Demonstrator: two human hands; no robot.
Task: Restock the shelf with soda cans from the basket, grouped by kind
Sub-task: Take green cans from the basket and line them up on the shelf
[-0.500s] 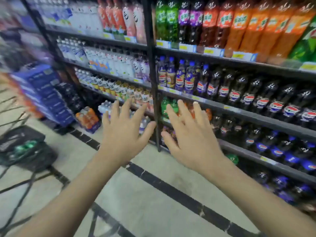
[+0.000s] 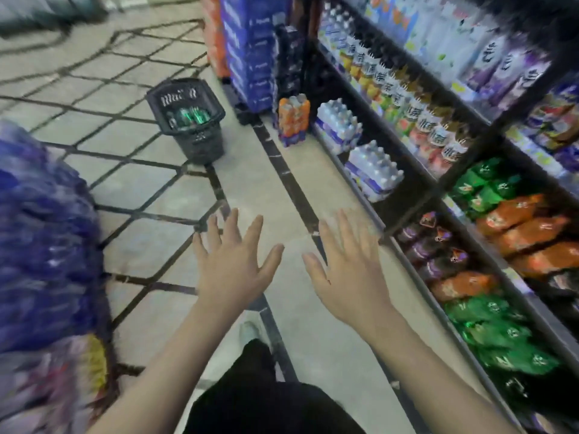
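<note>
Holding both hands out ahead of us above the floor (image 2: 282, 195), we carry nothing. Our left hand (image 2: 233, 267) is spread flat, back up, with its fingers (image 2: 230, 228) straight and fanned apart, thumb angled out to the right. Our right hand (image 2: 347, 270) lies the same way, fingers straight and a little splayed, thumb pointing toward the left one; the two thumbs are near each other but apart. Neither hand touches anything.

We see the black basket (image 2: 205, 142) standing on the tiled floor well ahead and to the left of our hands. Inside it we make out green cans (image 2: 192, 115), blurred, so we cannot tell their number or label.

Along our right runs the dark shelf (image 2: 438, 183). Its lower tiers hold rows of green, orange and purple containers, with bottles higher up. Packs of water bottles (image 2: 338, 123) sit at its base, just beside an orange pack (image 2: 294, 115).
</note>
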